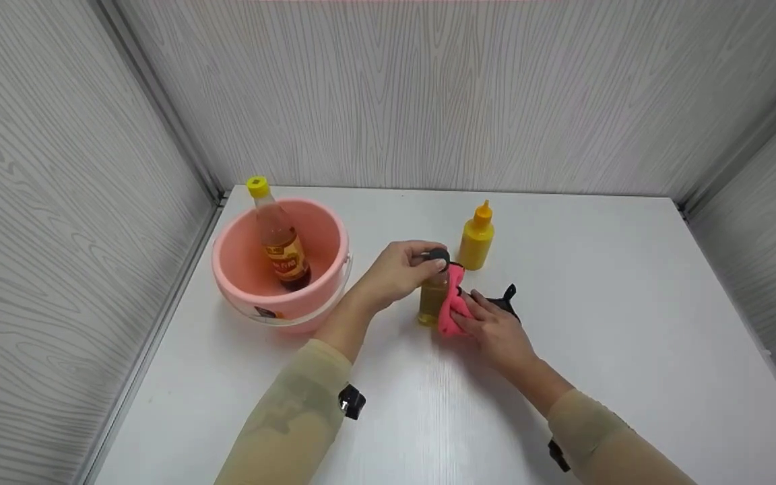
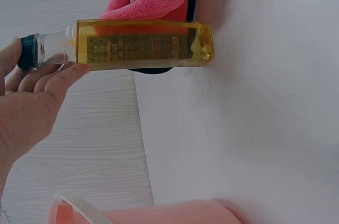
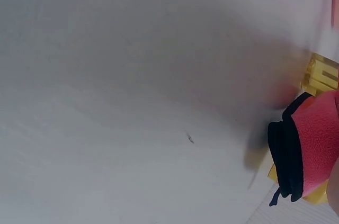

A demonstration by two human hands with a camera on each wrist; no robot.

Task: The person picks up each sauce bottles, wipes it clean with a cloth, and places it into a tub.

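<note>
Pink cloth (image 1: pixel 450 306) pressed by right hand (image 1: pixel 496 330) against oil bottle (image 1: pixel 433 296); left hand (image 1: pixel 398 269) grips its cap.

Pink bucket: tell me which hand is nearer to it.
Left. The left hand holds the oil bottle top, just right of the pink bucket; the right hand presses a cloth farther right.

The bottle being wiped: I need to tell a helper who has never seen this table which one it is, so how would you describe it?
Start at the pink bucket on the left of the white table; just right of it stands a small clear bottle of golden liquid. The left hand holds its dark cap while the right hand presses a pink cloth against it. Unlike the yellow squeeze bottle behind, it is see-through.
</note>
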